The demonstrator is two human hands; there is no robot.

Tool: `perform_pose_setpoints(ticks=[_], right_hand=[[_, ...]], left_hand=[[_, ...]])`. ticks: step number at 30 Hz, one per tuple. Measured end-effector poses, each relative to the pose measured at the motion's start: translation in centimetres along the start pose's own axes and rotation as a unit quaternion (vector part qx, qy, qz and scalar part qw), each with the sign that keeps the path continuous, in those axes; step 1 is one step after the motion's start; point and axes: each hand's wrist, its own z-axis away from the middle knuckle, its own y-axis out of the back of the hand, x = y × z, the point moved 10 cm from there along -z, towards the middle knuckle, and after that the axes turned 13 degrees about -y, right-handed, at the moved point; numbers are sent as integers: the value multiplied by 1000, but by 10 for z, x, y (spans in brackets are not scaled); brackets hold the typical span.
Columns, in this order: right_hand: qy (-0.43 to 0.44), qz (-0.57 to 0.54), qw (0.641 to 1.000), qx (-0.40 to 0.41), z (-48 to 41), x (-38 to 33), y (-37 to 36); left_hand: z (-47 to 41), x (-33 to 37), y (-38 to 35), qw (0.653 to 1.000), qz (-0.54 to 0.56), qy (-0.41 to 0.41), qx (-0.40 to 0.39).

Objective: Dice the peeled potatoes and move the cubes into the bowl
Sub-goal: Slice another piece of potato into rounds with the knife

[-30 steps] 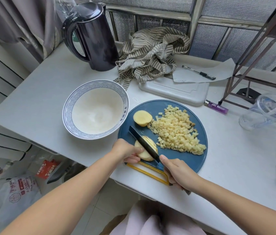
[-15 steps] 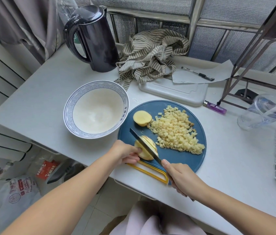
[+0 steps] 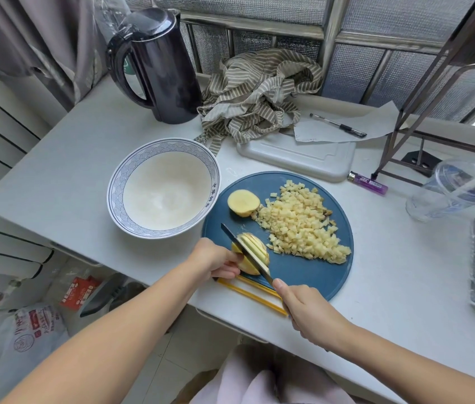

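**Blue board (image 3: 303, 275), one knife (image 3: 240, 243), two potato halves**

The one white table (image 3: 55, 182) carries the round board at its near edge, with one patterned bowl (image 3: 119, 176) just left of it. On the board you have one heap of cubes (image 3: 300, 223) on the right, an uncut half (image 3: 243, 203) at far left and a part-sliced half (image 3: 255, 249) at near left. Your left hand (image 3: 215, 259) curls round the part-sliced half. Your right hand (image 3: 303, 304) grips the knife, whose blade crosses that half, long axis near right to far left, tip towards the bowl.

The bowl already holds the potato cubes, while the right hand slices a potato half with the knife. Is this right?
No. In the head view the bowl holds no cubes; they lie piled on the blue plate. The rest holds.
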Motion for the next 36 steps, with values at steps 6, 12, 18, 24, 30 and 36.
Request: perform_pose_setpoints(ticks=[6,12,18,24,30,36], right_hand=[[-3,0,1000,0,-2,-1,-1],[-4,3,1000,-1,-2,-1,0],[-20,11,1000,-7,-6,-5,-1],[-4,12,1000,12,-19,-5,-5],[-17,-26,1000,8,-27,2,-5],[-32,-119,989,-84,-26,2,1]], left_hand=[[-3,0,1,1000,-3,-1,1],[-4,1,-1,1000,1,-1,-1],[-4,-2,-1,1000,8,2,6],[-4,-1,-2,1000,10,7,4],[-5,-2,-4,1000,11,8,1],[-2,2,-5,1000,18,12,-9]])
